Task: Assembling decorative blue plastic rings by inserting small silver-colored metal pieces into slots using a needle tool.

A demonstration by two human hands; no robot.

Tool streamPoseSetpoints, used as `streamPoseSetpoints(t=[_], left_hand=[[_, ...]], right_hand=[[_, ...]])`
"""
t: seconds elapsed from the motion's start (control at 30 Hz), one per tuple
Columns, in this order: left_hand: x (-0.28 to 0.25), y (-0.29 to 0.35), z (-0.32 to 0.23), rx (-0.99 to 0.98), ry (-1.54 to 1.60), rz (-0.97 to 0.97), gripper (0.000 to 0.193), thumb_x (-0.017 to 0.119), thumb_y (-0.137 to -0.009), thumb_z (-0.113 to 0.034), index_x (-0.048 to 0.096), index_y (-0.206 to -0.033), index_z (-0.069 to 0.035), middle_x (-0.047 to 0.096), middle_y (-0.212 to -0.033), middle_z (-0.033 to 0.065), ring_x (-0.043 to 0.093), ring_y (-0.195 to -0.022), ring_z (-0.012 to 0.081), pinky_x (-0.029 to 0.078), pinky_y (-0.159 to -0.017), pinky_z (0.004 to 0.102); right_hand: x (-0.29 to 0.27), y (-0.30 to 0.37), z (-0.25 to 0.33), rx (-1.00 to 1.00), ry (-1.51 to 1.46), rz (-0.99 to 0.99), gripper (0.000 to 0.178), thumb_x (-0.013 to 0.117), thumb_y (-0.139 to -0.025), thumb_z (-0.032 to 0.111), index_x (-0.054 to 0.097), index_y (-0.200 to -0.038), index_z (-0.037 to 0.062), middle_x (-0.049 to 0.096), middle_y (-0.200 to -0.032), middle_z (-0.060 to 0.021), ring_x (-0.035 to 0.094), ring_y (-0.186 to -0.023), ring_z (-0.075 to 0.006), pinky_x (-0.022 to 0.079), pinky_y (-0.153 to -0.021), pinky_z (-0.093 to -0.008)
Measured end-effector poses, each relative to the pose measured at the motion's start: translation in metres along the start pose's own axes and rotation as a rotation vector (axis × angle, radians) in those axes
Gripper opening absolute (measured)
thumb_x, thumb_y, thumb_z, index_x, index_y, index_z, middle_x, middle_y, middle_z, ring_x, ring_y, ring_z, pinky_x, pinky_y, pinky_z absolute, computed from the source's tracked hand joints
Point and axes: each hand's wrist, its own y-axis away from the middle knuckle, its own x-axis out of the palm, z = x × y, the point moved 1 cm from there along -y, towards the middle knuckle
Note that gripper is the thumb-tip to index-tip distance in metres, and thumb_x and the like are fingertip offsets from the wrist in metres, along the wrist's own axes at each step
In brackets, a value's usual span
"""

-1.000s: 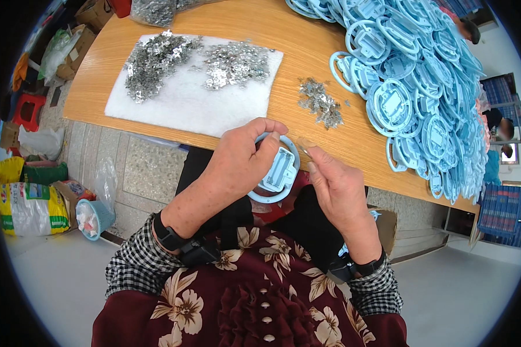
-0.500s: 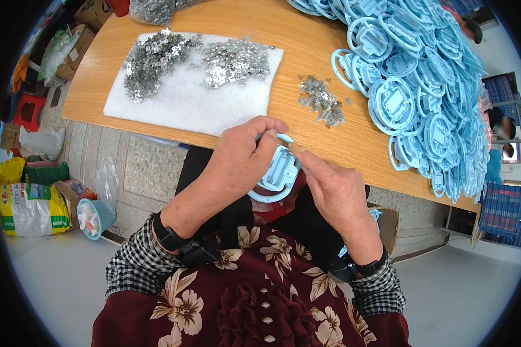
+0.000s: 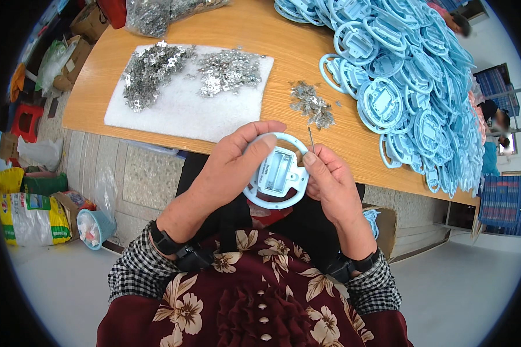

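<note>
My left hand (image 3: 223,168) grips a light-blue plastic wheel (image 3: 272,202) by its left side, thumb on the upper rim. The wheel is a ring around a box-like centre with a rectangular recess, held over my lap at the table's front edge. In my right hand (image 3: 334,185), a thin metal tool (image 3: 311,137) is pinched between thumb and fingers, its narrow end pointing up and away. These fingers are close against the wheel's right rim; whether they also grip it, I cannot tell. Beyond the hands lies a small heap of metal plates (image 3: 314,107).
A white pad (image 3: 179,120) on the wooden table (image 3: 289,58) carries two heaps of metal pieces (image 3: 228,72). Behind it sits a clear bag (image 3: 149,18) of similar pieces. Many blue wheels (image 3: 382,104) are piled at right. A blue bin (image 3: 101,231) stands on the floor at left.
The wheel has turned and come up more into view, its recess now facing me. My right hand has drawn back slightly to the right, and its metal tool now points away.
</note>
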Motion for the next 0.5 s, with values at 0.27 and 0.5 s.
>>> streamPoseSetpoints(t=[0.27,0.5], left_hand=[[-0.004,-0.001,-0.010,0.535,-0.926,0.059,0.040,0.048,-0.091,-0.006,0.057,-0.129,0.002,0.066,-0.106,0.0098,0.063,-0.087,0.0147,0.053,-0.075,0.0291],[-0.007,0.005,0.016,-0.089,0.271,0.184,0.041,0.039,-0.108,-0.025,0.049,-0.140,-0.002,0.066,-0.113,0.0107,0.066,-0.098,0.0146,0.058,-0.079,0.0286]], right_hand=[[0.007,0.007,0.016,-0.082,0.274,-0.005,0.026,0.052,-0.107,0.026,0.061,-0.108,0.0021,0.054,-0.077,0.0073,0.047,-0.067,-0.0024,0.040,-0.060,-0.0203],[0.015,0.014,-0.006,-0.469,0.619,-0.236,0.019,0.057,-0.101,0.007,0.059,-0.119,0.0011,0.066,-0.083,-0.0099,0.063,-0.074,-0.0148,0.051,-0.069,-0.0294]])
